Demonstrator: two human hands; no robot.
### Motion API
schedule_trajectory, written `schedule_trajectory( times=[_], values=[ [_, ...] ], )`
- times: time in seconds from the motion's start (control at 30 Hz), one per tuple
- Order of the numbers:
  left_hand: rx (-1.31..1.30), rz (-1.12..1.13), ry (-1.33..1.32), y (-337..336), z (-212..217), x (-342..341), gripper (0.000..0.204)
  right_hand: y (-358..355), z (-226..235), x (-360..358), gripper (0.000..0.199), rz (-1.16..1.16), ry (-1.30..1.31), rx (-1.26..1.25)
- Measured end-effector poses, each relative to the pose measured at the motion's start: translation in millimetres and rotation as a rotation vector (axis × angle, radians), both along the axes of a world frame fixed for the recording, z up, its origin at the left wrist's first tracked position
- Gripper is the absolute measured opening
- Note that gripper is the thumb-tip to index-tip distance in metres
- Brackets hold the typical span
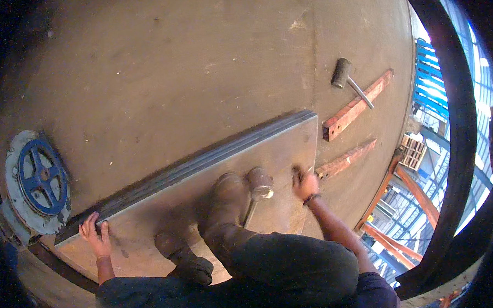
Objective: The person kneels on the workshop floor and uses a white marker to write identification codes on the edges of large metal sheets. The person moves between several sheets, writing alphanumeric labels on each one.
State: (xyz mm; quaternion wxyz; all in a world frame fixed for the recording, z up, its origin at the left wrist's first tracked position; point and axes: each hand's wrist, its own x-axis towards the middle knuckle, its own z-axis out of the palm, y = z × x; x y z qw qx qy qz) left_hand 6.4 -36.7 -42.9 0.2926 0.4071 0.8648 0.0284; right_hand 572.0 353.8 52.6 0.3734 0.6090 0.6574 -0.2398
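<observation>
My left hand (97,237) lies flat with fingers spread on the near left corner of a stack of grey steel plates (203,178), at its dark layered edge. My right hand (305,184) rests on the plate top near the right edge. Its fingers are curled and blurred, and I cannot tell if they hold anything. A sledgehammer (260,184) lies on the plate just left of that hand, its handle running toward my knee. My two dark boots (226,201) stand on the plate between my hands.
The plates lie on a broad brown steel surface (171,74). A second hammer (343,74) rests across a red angle bar (360,105) at the far right, with another red bar (346,160) nearer. A blue handwheel (42,177) on a grey flange sits at left. Beyond the right rim, a drop to red frames.
</observation>
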Motion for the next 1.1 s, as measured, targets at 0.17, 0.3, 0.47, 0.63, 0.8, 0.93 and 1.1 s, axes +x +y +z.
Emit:
schedule_trajectory(
  times=[0.17, 0.3, 0.47, 0.63, 0.8, 0.93, 1.1],
  values=[
    [-0.011, -0.005, -0.035, 5.3, 0.6, 1.5, 0.041, 108.7, -14.6, -22.1, 0.063, 0.482, 0.2, 0.261],
    [-0.024, 0.002, -0.05, 17.7, 5.9, 3.6, 0.042, 135.5, -46.6, -20.7, 0.059, 0.624, -0.038, 0.068],
    [-0.037, 0.026, -0.043, 17.2, 9.9, 7.3, 0.041, 136.1, -54.1, -21.1, 0.054, 0.533, -0.016, 0.09],
    [-0.002, 0.013, 0.015, 18.6, 17.5, 7.6, 0.039, 108.5, -41.5, -17.8, 0.044, 0.404, 0.238, 0.311],
    [0.018, 0.004, 0.055, 25.1, 27.0, 10.8, 0.038, -17.2, -9.7, 13.8, 0.042, -0.07, 0.392, 0.401],
    [0.046, 0.0, 0.052, 15.4, 14.4, 11.2, 0.04, -131.0, -23.3, 71.6, 0.062, -0.753, 0.429, -0.159],
    [0.068, 0.001, 0.061, 12.9, 12.4, 12.0, 0.04, -169.9, -54.6, 1.9, 0.057, -0.64, 0.453, 0.007]
  ],
)
